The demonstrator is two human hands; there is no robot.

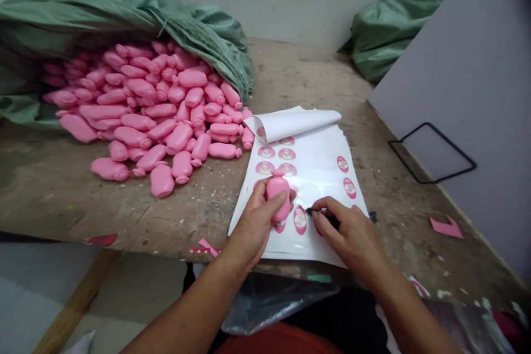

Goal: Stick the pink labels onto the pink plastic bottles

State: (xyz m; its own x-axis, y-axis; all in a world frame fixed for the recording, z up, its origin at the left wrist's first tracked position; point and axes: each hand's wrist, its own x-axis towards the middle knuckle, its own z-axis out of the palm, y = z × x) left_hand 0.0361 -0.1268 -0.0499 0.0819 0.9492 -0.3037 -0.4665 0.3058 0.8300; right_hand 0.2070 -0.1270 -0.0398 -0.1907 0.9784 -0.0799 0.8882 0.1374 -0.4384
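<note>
My left hand (260,211) is closed around a small pink plastic bottle (278,194), its neck pointing away from me. Under it lies a stack of white sticker sheets (317,168) printed with pink oval labels. In my right hand (347,227) is a slim black pointed tool (329,217), mostly hidden by the fingers, so its exact kind does not show. The tool's tip meets the sheet beside an oval label (300,219). At the far end the top sheet curls back in a roll (298,123).
A heap of pink bottles (141,116) spills from a green woven sack (124,5) on the left. Another green sack (398,25) sits at the back right. A grey panel (464,83) with a black wire frame (433,155) bounds the right side of the worn table (199,204).
</note>
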